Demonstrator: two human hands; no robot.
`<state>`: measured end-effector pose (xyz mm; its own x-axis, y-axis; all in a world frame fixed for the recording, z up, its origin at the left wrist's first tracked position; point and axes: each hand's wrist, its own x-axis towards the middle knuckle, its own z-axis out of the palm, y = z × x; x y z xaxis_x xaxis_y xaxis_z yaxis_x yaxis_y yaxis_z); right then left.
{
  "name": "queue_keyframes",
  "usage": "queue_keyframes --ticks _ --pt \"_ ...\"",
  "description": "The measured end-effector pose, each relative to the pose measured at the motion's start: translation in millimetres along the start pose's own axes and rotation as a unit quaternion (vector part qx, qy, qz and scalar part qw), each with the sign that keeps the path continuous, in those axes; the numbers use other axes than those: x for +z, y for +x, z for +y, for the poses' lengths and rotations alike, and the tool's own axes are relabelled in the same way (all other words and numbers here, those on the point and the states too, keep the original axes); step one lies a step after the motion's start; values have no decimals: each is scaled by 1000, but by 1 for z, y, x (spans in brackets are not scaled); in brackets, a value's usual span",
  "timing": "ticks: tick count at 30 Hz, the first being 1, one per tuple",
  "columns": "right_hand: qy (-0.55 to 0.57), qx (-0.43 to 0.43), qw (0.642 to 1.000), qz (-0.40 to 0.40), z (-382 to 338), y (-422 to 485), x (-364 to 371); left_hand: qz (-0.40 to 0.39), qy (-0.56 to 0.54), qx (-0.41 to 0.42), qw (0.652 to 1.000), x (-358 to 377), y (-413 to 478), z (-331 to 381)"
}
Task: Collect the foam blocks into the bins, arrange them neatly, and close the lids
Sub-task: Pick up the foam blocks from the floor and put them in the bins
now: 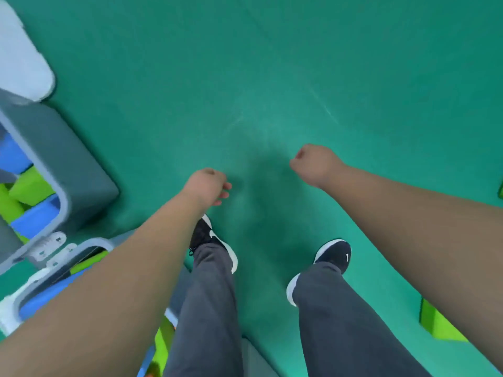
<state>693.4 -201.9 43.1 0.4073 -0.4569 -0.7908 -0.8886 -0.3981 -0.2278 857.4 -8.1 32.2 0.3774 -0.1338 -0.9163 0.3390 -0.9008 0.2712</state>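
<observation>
Two grey bins stand at the left edge of the head view. The upper bin (pixel 81 170) holds blue and green foam blocks (pixel 30 186), with its pale lid (pixel 21 58) swung open behind it. The lower bin (pixel 89 244) also holds blue and green blocks, mostly hidden by my left arm. A green foam block (pixel 438 322) lies on the floor at the right, partly behind my right arm. My left hand (pixel 208 186) hangs over the floor, fingers loosely curled, holding nothing. My right hand (pixel 313 163) is curled into a fist, empty.
A green floor (pixel 272 77) fills the view. My two legs in grey trousers and black shoes (pixel 334 254) stand at the bottom middle. A sliver of another green thing (pixel 500 190) shows at the right edge.
</observation>
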Motion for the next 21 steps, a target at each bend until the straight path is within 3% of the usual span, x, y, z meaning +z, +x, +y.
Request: queue_keyframes --ticks 5,10,16,21 --pt "97 116 987 46 187 -31 -40 -67 115 79 988 159 -38 90" --pt "200 194 957 81 349 -81 -47 -135 239 134 952 330 -82 150" --pt "313 292 898 99 497 -163 -3 -192 467 213 836 513 -149 169" --pt "395 367 836 103 560 -218 57 -254 572 271 732 612 -190 142"
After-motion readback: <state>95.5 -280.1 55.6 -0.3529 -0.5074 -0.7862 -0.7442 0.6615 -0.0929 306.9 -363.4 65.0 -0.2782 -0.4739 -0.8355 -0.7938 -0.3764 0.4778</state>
